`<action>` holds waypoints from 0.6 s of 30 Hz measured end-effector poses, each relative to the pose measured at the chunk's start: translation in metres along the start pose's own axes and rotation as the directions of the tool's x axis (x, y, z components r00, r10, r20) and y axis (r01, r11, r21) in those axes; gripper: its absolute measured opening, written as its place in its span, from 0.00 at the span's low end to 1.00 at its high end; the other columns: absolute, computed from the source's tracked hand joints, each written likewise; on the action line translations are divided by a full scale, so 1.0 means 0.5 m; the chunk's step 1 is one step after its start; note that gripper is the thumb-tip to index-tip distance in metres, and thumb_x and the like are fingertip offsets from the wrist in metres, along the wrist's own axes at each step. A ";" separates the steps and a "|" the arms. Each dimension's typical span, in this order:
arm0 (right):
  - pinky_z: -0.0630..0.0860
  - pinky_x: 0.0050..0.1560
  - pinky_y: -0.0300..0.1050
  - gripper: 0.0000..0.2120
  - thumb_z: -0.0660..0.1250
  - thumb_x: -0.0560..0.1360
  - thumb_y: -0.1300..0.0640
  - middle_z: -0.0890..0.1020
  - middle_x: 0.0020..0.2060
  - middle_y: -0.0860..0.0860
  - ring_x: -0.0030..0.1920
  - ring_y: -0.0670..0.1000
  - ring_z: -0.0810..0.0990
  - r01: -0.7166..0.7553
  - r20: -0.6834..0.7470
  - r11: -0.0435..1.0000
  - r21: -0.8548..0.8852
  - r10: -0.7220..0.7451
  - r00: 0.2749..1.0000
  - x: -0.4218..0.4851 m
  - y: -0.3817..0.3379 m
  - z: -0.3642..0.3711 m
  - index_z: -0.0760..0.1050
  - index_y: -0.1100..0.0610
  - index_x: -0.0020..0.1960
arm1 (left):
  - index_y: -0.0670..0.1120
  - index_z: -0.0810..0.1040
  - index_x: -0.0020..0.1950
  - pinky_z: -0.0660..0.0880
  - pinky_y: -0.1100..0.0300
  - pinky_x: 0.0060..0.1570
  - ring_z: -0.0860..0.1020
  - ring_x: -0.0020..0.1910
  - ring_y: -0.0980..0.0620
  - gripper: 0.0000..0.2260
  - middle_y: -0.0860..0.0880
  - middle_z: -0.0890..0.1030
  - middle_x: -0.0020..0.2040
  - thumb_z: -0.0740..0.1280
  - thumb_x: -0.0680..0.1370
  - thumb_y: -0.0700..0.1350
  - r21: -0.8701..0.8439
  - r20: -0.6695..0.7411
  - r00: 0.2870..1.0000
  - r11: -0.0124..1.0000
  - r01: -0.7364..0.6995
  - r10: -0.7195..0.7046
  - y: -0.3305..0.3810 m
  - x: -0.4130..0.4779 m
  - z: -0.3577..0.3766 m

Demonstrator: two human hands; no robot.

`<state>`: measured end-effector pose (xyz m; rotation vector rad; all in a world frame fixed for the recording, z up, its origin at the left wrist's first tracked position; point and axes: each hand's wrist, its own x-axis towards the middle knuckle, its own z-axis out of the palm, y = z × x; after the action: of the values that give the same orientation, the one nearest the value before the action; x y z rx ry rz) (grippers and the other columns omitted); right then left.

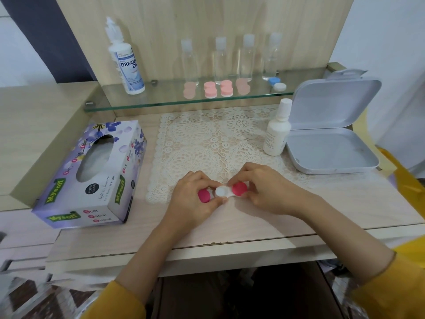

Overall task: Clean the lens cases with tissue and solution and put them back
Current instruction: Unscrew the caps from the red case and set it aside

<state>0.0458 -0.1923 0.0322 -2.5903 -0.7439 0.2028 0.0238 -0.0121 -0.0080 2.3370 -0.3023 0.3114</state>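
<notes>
A white lens case sits between both hands at the front edge of the lace mat. My left hand holds a loose magenta cap and pinches the case's left end, whose white well is uncovered. My right hand pinches the right end by its magenta cap, still on the case. A small white solution bottle stands at the mat's right. The purple tissue box lies to the left. Pink lens cases and a blue-and-white one rest on the glass shelf.
A large solution bottle and several clear empty bottles stand on the shelf against the wooden back panel. An open grey hinged box lies at the right. The desk's front edge runs just below my wrists.
</notes>
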 end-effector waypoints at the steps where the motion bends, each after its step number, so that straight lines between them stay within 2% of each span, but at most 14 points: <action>1: 0.67 0.47 0.40 0.18 0.64 0.73 0.60 0.72 0.49 0.48 0.43 0.45 0.68 -0.007 0.010 1.000 0.010 0.007 1.000 0.000 -0.002 -0.002 0.75 0.47 0.60 | 0.50 0.83 0.43 0.65 0.70 0.42 0.73 0.40 0.58 0.12 0.54 0.77 0.37 0.71 0.63 0.54 -0.001 0.000 1.000 1.000 0.003 -0.003 0.001 0.000 0.000; 3: 0.67 0.46 0.41 0.18 0.67 0.71 0.53 0.72 0.48 0.48 0.44 0.47 0.71 -0.041 -0.056 0.999 -0.030 0.040 0.998 0.000 -0.007 0.002 0.73 0.49 0.61 | 0.50 0.83 0.43 0.65 0.68 0.42 0.73 0.40 0.58 0.12 0.53 0.77 0.37 0.71 0.63 0.53 0.006 0.002 1.000 1.000 0.000 0.000 0.001 -0.001 0.000; 5: 0.66 0.42 0.42 0.18 0.68 0.70 0.46 0.70 0.46 0.47 0.46 0.50 0.73 -0.101 -0.117 0.987 -0.121 0.087 0.989 0.000 -0.012 0.012 0.72 0.53 0.55 | 0.50 0.83 0.43 0.65 0.67 0.43 0.73 0.40 0.56 0.13 0.53 0.77 0.38 0.71 0.63 0.54 0.010 0.006 1.000 1.000 0.002 -0.002 0.003 0.000 -0.001; 7: 0.66 0.42 0.42 0.15 0.66 0.72 0.47 0.71 0.46 0.48 0.47 0.51 0.73 -0.106 -0.108 0.979 -0.177 0.088 0.990 -0.001 -0.013 0.016 0.70 0.54 0.53 | 0.50 0.83 0.43 0.66 0.66 0.43 0.74 0.40 0.56 0.13 0.53 0.78 0.38 0.71 0.63 0.54 0.008 0.003 1.000 1.000 0.005 -0.005 0.003 0.000 -0.001; 10: 0.65 0.43 0.41 0.13 0.64 0.73 0.53 0.73 0.51 0.48 0.51 0.51 0.73 -0.062 -0.061 0.978 -0.197 0.051 0.997 -0.002 -0.012 0.008 0.70 0.52 0.57 | 0.49 0.83 0.43 0.67 0.65 0.44 0.74 0.40 0.55 0.13 0.52 0.78 0.38 0.71 0.63 0.54 0.003 -0.004 1.000 1.000 0.008 -0.008 0.004 0.000 0.000; 12: 0.65 0.44 0.41 0.16 0.66 0.72 0.48 0.73 0.52 0.48 0.51 0.50 0.73 -0.077 -0.081 0.977 -0.197 0.062 0.995 -0.003 -0.013 0.007 0.70 0.52 0.58 | 0.49 0.83 0.43 0.67 0.64 0.44 0.74 0.40 0.55 0.13 0.52 0.78 0.38 0.71 0.63 0.54 0.003 -0.004 1.000 1.000 0.006 -0.006 0.004 -0.001 0.000; 15: 0.67 0.41 0.42 0.18 0.65 0.71 0.41 0.73 0.47 0.48 0.47 0.51 0.74 -0.121 -0.131 0.966 -0.230 0.093 0.987 -0.004 -0.016 0.019 0.71 0.54 0.52 | 0.49 0.83 0.44 0.65 0.67 0.44 0.73 0.41 0.55 0.13 0.52 0.77 0.39 0.71 0.64 0.53 0.015 0.005 1.000 1.000 0.001 -0.001 0.003 -0.001 -0.001; 18: 0.64 0.40 0.42 0.11 0.65 0.73 0.50 0.73 0.47 0.48 0.47 0.51 0.74 -0.072 -0.149 0.977 -0.199 0.042 0.988 -0.006 -0.015 0.020 0.74 0.54 0.53 | 0.49 0.83 0.45 0.64 0.67 0.45 0.73 0.41 0.55 0.10 0.52 0.77 0.39 0.76 0.65 0.48 0.017 0.009 1.000 1.000 0.005 -0.005 0.005 -0.001 -0.003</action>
<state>0.0374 -0.1846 0.0268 -2.7861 -0.6690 -0.0461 0.0225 -0.0129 -0.0056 2.3560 -0.2991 0.3016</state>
